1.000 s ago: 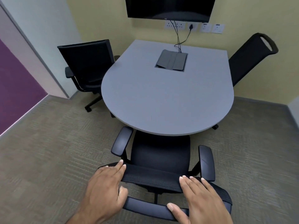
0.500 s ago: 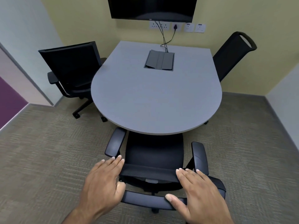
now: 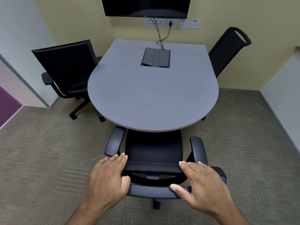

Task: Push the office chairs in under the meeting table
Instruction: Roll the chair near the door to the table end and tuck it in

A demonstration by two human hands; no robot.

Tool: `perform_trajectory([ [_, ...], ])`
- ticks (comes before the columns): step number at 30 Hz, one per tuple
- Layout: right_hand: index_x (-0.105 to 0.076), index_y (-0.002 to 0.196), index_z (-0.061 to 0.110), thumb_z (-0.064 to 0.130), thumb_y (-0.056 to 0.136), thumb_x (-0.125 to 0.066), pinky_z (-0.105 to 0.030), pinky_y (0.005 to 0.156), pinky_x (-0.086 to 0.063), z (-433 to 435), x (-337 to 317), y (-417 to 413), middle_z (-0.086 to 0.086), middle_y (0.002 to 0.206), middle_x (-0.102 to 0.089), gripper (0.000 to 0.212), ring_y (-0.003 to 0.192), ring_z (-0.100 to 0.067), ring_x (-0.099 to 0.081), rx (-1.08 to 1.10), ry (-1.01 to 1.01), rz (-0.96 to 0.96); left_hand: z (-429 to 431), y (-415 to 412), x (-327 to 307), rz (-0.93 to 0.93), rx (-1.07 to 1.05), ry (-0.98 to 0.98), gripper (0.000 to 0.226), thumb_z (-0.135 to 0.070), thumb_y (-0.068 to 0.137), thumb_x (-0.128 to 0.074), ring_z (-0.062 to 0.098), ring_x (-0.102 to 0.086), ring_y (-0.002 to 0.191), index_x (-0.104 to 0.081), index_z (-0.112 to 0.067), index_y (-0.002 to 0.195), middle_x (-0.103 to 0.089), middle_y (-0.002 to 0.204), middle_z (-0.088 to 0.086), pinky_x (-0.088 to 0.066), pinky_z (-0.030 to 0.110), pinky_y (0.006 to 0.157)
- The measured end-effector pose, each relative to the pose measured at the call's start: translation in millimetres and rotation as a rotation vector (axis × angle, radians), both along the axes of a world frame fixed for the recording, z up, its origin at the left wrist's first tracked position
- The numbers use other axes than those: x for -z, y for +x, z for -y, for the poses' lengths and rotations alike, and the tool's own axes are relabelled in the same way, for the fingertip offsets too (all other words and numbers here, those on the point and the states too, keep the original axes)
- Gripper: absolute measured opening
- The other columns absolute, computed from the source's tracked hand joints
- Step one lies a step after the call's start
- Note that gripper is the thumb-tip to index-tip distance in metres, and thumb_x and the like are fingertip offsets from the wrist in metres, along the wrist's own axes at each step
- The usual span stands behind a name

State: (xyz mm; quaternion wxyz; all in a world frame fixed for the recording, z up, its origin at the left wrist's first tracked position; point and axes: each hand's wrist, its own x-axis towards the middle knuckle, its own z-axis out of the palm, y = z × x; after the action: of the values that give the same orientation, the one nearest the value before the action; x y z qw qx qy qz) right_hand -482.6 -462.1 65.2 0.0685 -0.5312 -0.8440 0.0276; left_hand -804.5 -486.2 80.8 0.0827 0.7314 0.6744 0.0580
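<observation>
Chair (image 3: 153, 153), black, is sitting at the near edge of the surface (image 3: 152, 95), seat front just under the rim. Left hand (image 3: 107, 181) and right hand (image 3: 203, 184) are resting on the backrest top, fingers (image 3: 121, 157) spread flat, thumbs hooking the lower bar. Pushing evenly is advisable, so the armrests (image 3: 114, 141) clear the rim. Recessed cable box (image 3: 155, 57) is holding cables. Two side chairs (image 3: 68, 69) are standing tucked only partly.

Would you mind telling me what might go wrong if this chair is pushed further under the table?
The left armrest already sits at the table edge; if it stands too high, it may strike the rim. Both hands, left and right, lie flat on the backrest with no closed grip, so they may slip. The chair could also roll off line on the carpet.
</observation>
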Motion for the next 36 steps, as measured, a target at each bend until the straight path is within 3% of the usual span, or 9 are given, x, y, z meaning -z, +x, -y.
perform_trajectory([
  [3, -0.067, 0.142, 0.019, 0.087, 0.098, -0.034, -0.047, 0.112, -0.054, -2, 0, 6, 0.009, 0.133, -0.073, 0.088, 0.123, -0.012, -0.069, 0.006, -0.045, -0.011, 4, 8, 0, 0.014, -0.022, 0.0, 0.074, -0.038, 0.079, -0.037, 0.021, -0.067, 0.132, -0.072, -0.01, 0.138, -0.072, 0.14, 0.004, -0.049, 0.05, 0.115],
  [9, -0.071, 0.131, 0.018, 0.089, 0.098, -0.026, -0.044, 0.102, -0.058, 5, 1, 21, 0.005, 0.122, -0.076, 0.09, 0.113, -0.016, -0.071, -0.025, -0.044, -0.047, 22, 25, 5, -0.006, -0.053, 0.03, 0.073, -0.042, 0.084, -0.034, 0.021, -0.066, 0.133, -0.071, -0.011, 0.14, -0.072, 0.14, 0.004, -0.047, 0.049, 0.116],
  [11, -0.07, 0.117, 0.02, 0.091, 0.096, -0.017, -0.041, 0.088, -0.057, 5, -1, 25, 0.006, 0.104, -0.074, 0.092, 0.098, -0.016, -0.07, -0.023, -0.085, -0.02, 23, 31, 4, -0.003, -0.063, 0.035, 0.077, -0.04, 0.081, -0.032, 0.017, -0.064, 0.135, -0.069, -0.013, 0.143, -0.071, 0.142, 0.002, -0.043, 0.046, 0.119],
  [14, -0.057, 0.086, 0.024, 0.092, 0.096, -0.016, -0.038, 0.063, -0.046, 9, 1, 33, 0.009, 0.071, -0.054, 0.08, 0.066, -0.013, -0.055, -0.03, -0.041, -0.005, 24, 38, 4, -0.009, -0.08, 0.022, 0.072, -0.035, 0.08, -0.041, 0.015, -0.065, 0.132, -0.068, -0.015, 0.143, -0.072, 0.139, 0.0, -0.042, 0.044, 0.119],
  [16, -0.049, 0.078, 0.025, 0.091, 0.096, -0.018, -0.037, 0.058, -0.039, 16, 3, 37, 0.009, 0.064, -0.048, 0.075, 0.059, -0.012, -0.051, -0.038, -0.019, -0.009, 29, 42, 6, -0.006, -0.09, 0.018, 0.069, -0.032, 0.079, -0.047, 0.015, -0.065, 0.132, -0.069, -0.015, 0.142, -0.073, 0.139, 0.0, -0.042, 0.045, 0.119],
  [27, -0.043, 0.075, 0.024, 0.093, 0.094, -0.021, -0.035, 0.058, -0.042, 72, 0, 22, 0.008, 0.061, -0.045, 0.074, 0.054, -0.012, -0.046, 0.03, -0.014, -0.019, 44, 23, 2, 0.014, -0.009, 0.032, 0.07, -0.031, 0.077, -0.051, 0.015, -0.061, 0.138, -0.069, -0.018, 0.143, -0.071, 0.142, 0.001, -0.042, 0.042, 0.119],
  [31, -0.047, 0.081, 0.024, 0.092, 0.094, -0.02, -0.035, 0.06, -0.036, 96, 3, 4, 0.007, 0.064, -0.044, 0.074, 0.058, -0.015, -0.048, 0.093, 0.002, -0.003, 47, 4, 5, 0.02, 0.069, 0.054, 0.066, -0.029, 0.076, -0.053, 0.015, -0.068, 0.126, -0.072, -0.015, 0.138, -0.077, 0.13, 0.0, -0.047, 0.04, 0.113],
  [34, -0.055, 0.088, 0.025, 0.091, 0.095, -0.02, -0.036, 0.063, -0.043, 116, 7, -17, 0.009, 0.067, -0.049, 0.075, 0.064, -0.015, -0.056, 0.146, 0.007, 0.0, 49, -18, 6, 0.015, 0.129, 0.05, 0.062, -0.03, 0.075, -0.052, 0.014, -0.072, 0.106, -0.074, -0.016, 0.131, -0.08, 0.111, -0.004, -0.051, 0.036, 0.106],
  [36, -0.058, 0.09, 0.024, 0.09, 0.096, -0.023, -0.036, 0.063, -0.046, 127, 8, -35, 0.013, 0.067, -0.047, 0.074, 0.063, -0.012, -0.057, 0.175, 0.018, -0.004, 49, -34, 9, 0.016, 0.173, 0.065, 0.062, -0.031, 0.073, -0.054, 0.013, -0.073, 0.105, -0.074, -0.016, 0.129, -0.08, 0.11, -0.005, -0.052, 0.036, 0.105],
])
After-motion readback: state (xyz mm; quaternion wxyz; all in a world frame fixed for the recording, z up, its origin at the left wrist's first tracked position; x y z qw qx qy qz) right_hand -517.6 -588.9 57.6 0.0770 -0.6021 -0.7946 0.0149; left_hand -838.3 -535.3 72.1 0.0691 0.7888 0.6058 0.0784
